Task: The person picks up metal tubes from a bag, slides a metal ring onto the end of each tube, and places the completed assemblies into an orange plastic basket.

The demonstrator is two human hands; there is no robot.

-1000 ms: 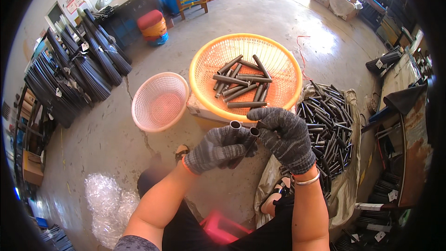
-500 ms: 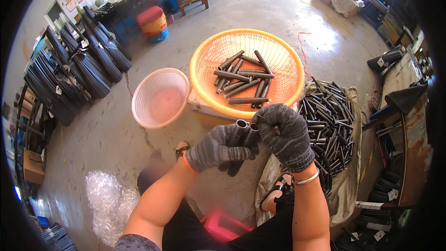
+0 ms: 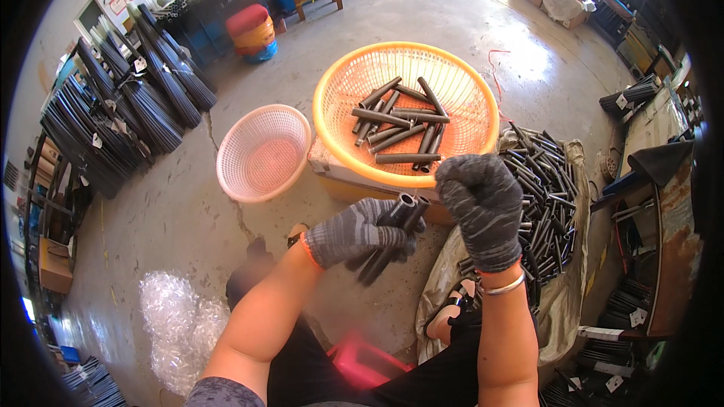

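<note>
My left hand (image 3: 354,232), in a grey knitted glove, is wrapped round a few short black tubes (image 3: 394,218), their open ends tilted up toward the basket. My right hand (image 3: 483,207), gloved alike, is closed in a fist just right of the tubes and in front of the basket's near rim. The glove's back hides whatever those fingers hold, if anything. Beyond both hands stands a large orange mesh basket (image 3: 329,117) with several black tubes (image 3: 408,158) lying loosely inside.
A smaller pink basket (image 3: 240,173) stands left of the orange one, which rests on a box (image 3: 332,169). Right of me, a heap of short black tubes (image 3: 547,215) lies on a tan sack (image 3: 445,286). Clear plastic bags (image 3: 177,332) lie lower left; a pink stool (image 3: 366,362) is below me.
My right hand has come away from the tube ends, moving right and closing into a fist. My left hand keeps its grip on the tubes. The view has shifted slightly.
</note>
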